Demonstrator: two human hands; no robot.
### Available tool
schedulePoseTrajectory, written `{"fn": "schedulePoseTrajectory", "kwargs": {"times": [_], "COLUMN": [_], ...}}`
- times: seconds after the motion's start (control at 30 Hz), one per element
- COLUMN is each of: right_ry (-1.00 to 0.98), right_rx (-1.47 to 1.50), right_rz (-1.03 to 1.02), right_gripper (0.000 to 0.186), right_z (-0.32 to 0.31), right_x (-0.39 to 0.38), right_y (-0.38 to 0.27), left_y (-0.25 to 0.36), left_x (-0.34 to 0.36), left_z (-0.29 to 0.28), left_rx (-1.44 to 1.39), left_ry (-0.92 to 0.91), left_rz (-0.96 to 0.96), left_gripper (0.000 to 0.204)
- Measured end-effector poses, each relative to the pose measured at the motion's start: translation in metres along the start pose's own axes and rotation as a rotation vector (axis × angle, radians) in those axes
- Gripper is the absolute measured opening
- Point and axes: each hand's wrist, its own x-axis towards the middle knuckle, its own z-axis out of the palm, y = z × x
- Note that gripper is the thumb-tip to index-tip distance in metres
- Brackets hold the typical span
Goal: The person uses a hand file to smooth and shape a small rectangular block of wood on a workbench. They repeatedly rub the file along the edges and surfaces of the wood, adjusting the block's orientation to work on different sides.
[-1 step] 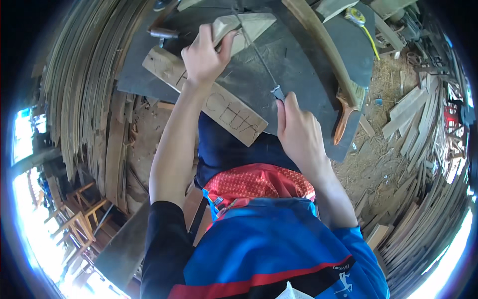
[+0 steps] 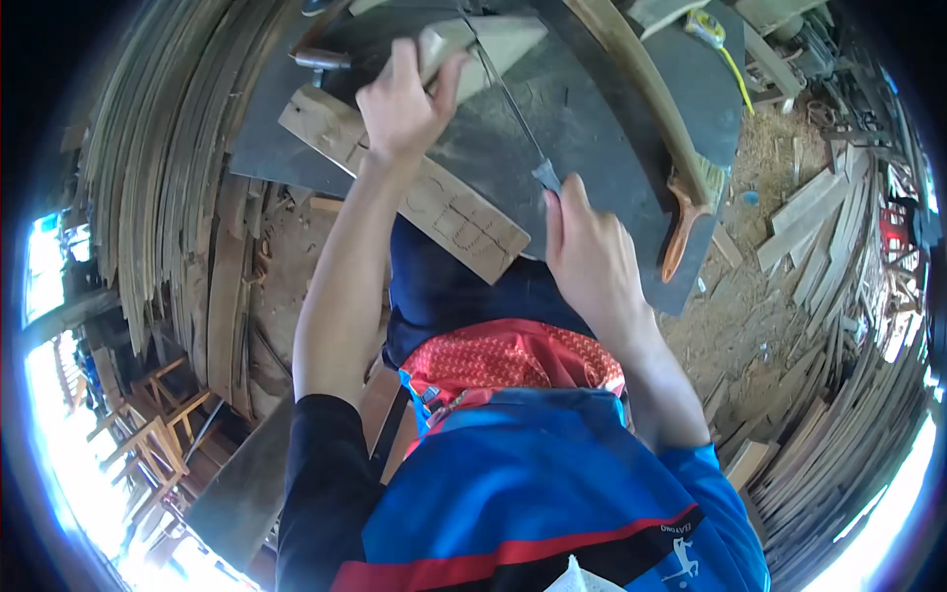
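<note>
My left hand (image 2: 402, 113) is closed on the near end of a pale wood piece (image 2: 508, 44) at the far side of the dark worktable (image 2: 592, 128). My right hand (image 2: 597, 252) is wrapped round the grey handle of a long, thin-bladed hand tool (image 2: 515, 111). Its dark blade slants away and crosses the wood piece just right of my left hand. The blade appears nearly edge-on, so its exact kind is unclear. Below my left wrist lies a flat board (image 2: 459, 219) with dotted markings, partly covered by my forearm.
A brush with a wooden handle (image 2: 679, 232) lies at the table's right, beside a long curved timber (image 2: 646, 84). A yellow tape measure (image 2: 705, 30) sits at the far right. A hammer (image 2: 321, 59) rests far left. Stacked planks (image 2: 163, 148) stand left; scrap wood (image 2: 809, 217) covers the right-hand floor.
The tool has tilted slightly, and its handle has shifted a little up and left with my right hand. My left hand stays on the wood piece.
</note>
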Motion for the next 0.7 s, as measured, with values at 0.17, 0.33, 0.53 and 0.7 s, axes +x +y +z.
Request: {"fn": "schedulePoseTrajectory", "kwargs": {"times": [0.17,0.33,0.53,0.7], "right_ry": [0.157,0.177,0.180,0.158], "right_rx": [-0.076,-0.071,0.006,-0.073], "right_rz": [-0.171,-0.158,-0.036,-0.094], "right_gripper": [0.015,0.016,0.023,0.024], "right_z": [-0.008,-0.007,0.007,-0.007], "right_x": [0.068,0.106,0.064,0.081], "right_y": [-0.030,-0.040,-0.028,-0.038], "left_y": [-0.005,0.004,0.025,0.021], "left_x": [-0.007,-0.009,-0.020,-0.015], "left_z": [-0.001,0.001,-0.017,-0.017], "left_rx": [0.008,0.080,-0.018,-0.046], "left_ry": [-0.020,0.035,-0.133,-0.112], "left_rz": [0.021,-0.043,0.096,0.025], "left_gripper": [0.039,0.035,0.035,0.038]}}
